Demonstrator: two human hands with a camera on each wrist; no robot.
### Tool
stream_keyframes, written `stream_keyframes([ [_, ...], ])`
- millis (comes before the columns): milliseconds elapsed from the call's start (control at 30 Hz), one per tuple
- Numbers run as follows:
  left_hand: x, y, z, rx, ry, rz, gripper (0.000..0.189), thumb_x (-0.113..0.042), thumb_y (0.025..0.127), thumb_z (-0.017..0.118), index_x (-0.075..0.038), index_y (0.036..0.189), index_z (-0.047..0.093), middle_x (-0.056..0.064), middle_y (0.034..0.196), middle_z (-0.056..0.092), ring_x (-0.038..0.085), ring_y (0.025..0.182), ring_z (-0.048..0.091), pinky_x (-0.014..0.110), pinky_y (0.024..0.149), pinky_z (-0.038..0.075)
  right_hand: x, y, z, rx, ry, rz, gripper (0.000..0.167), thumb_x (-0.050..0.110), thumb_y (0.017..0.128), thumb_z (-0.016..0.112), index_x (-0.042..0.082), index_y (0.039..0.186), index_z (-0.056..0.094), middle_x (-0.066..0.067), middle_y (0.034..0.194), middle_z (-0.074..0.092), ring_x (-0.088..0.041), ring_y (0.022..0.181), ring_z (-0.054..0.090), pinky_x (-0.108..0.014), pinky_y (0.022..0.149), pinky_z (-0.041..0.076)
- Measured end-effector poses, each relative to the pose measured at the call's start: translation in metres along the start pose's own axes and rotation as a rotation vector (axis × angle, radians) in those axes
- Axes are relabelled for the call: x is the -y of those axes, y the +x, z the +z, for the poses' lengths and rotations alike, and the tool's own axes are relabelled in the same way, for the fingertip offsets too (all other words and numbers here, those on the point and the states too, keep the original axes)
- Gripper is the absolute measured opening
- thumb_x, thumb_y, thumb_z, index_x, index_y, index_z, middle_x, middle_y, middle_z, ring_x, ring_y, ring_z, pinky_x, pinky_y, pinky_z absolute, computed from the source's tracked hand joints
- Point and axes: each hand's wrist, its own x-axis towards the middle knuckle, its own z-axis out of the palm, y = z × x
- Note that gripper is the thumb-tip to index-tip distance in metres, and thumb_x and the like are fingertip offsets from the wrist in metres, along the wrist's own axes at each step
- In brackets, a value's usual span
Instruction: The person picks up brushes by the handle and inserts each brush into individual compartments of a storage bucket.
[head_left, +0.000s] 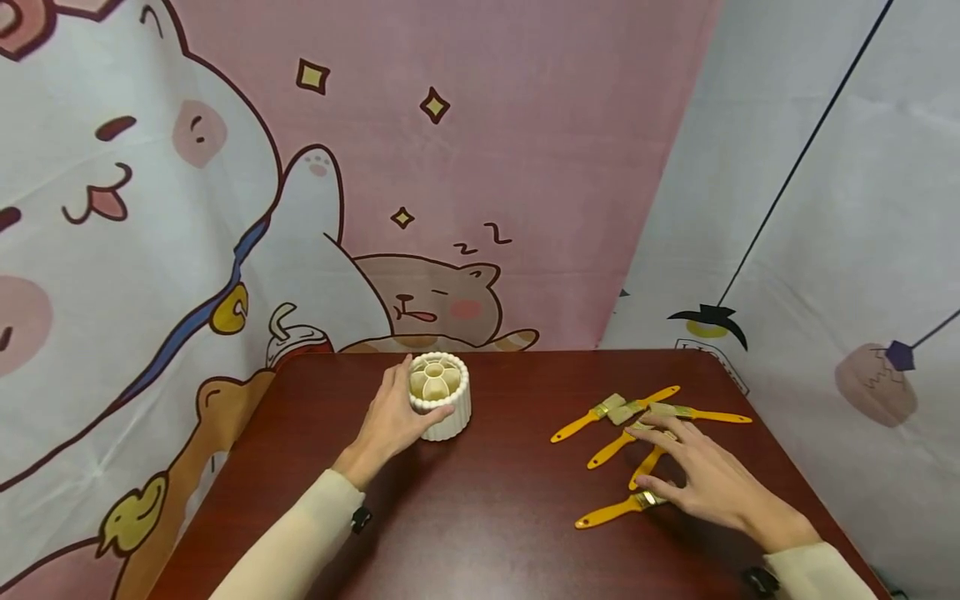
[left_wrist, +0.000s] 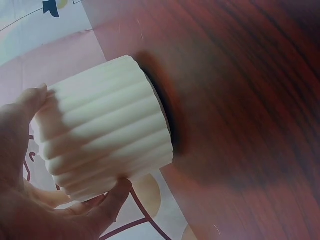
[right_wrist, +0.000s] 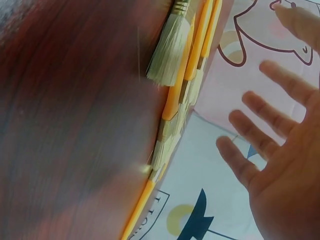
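My left hand (head_left: 390, 421) grips a cream round holder (head_left: 457, 418) with ribbed sides, a beaded rim and a petal-shaped divided top. In the left wrist view, thumb and fingers lie on opposite sides of the ribbed wall (left_wrist: 105, 130), near its rim. Over on the right, my right hand (head_left: 708, 482) hovers with spread fingers above several yellow-handled paintbrushes. The nearest paintbrush (head_left: 607, 513) has its bristles hidden under that hand. Pale bristles (right_wrist: 167, 52) and the outstretched fingers (right_wrist: 280, 117) show apart in the right wrist view, with nothing held.
The dark red-brown table (head_left: 495, 517) carries the holder left of its middle and the brushes at right. Some brushes overlap, their handles pointing different ways, such as the paintbrush (head_left: 720, 417) at far right. A cartoon-printed cloth (head_left: 562, 208) rises behind the table's back edge.
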Motion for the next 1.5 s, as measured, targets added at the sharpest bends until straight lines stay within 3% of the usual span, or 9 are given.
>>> stream_keyframes([
  [133,-0.002,-0.002,-0.001,0.01,-0.002,0.008,0.126,-0.066,0.091,0.095,-0.003,0.181,0.034,0.026,0.174,0.049,0.048,0.15,0.066,0.067,0.12,0.06,-0.003,-0.002,0.002,0.043,0.004,-0.008,0.064,0.056,0.096,0.095,0.035,0.153,0.075,-0.002,0.16,0.066,-0.035,0.146,0.065,-0.057,0.096,0.067],
  [300,-0.007,-0.005,-0.002,0.026,-0.006,0.024,0.124,-0.067,0.091,0.095,-0.002,0.18,0.037,0.025,0.172,0.05,0.048,0.146,0.068,0.066,0.117,0.062,-0.005,-0.002,0.001,0.081,0.016,-0.023,0.056,0.059,0.094,0.096,0.038,0.143,0.08,0.01,0.147,0.068,-0.015,0.125,0.067,-0.04,0.089,0.064],
  [400,-0.009,-0.007,-0.001,0.029,-0.007,0.033,0.124,-0.068,0.09,0.095,-0.002,0.18,0.038,0.023,0.173,0.051,0.047,0.147,0.068,0.066,0.117,0.061,-0.005,-0.001,0.0,0.111,0.048,-0.014,0.05,0.062,0.094,0.095,0.041,0.137,0.081,0.015,0.14,0.066,-0.011,0.118,0.067,-0.035,0.085,0.061],
  [600,-0.013,-0.011,-0.001,0.026,-0.011,0.045,0.124,-0.067,0.089,0.096,-0.004,0.179,0.039,0.022,0.174,0.051,0.046,0.147,0.068,0.065,0.118,0.061,-0.007,0.002,0.002,0.203,0.125,-0.01,0.036,0.06,0.095,0.095,0.044,0.125,0.08,0.017,0.126,0.066,-0.008,0.11,0.067,-0.031,0.084,0.059],
  [800,-0.018,-0.015,0.002,0.032,-0.02,0.076,0.124,-0.066,0.088,0.098,-0.005,0.179,0.04,0.021,0.172,0.053,0.043,0.147,0.069,0.062,0.119,0.061,-0.012,0.003,0.007,0.238,0.188,-0.051,0.027,0.056,0.096,0.095,0.045,0.114,0.078,0.021,0.116,0.067,-0.002,0.106,0.068,-0.031,0.085,0.062],
  [1167,-0.026,-0.028,0.007,0.069,-0.04,0.076,0.124,-0.064,0.086,0.1,-0.01,0.181,0.04,0.016,0.174,0.052,0.04,0.149,0.068,0.059,0.122,0.06,-0.015,0.004,0.02,0.245,0.243,-0.147,0.024,0.046,0.098,0.096,0.042,0.114,0.077,0.021,0.111,0.068,0.002,0.098,0.064,-0.029,0.08,0.06],
  [1500,-0.029,-0.035,0.008,0.079,-0.049,0.1,0.124,-0.064,0.086,0.1,-0.011,0.18,0.041,0.016,0.175,0.052,0.041,0.15,0.067,0.059,0.123,0.06,-0.012,0.01,0.024,0.281,0.261,-0.16,0.02,0.038,0.101,0.095,0.041,0.115,0.081,0.02,0.11,0.07,0.005,0.095,0.062,-0.027,0.078,0.059],
])
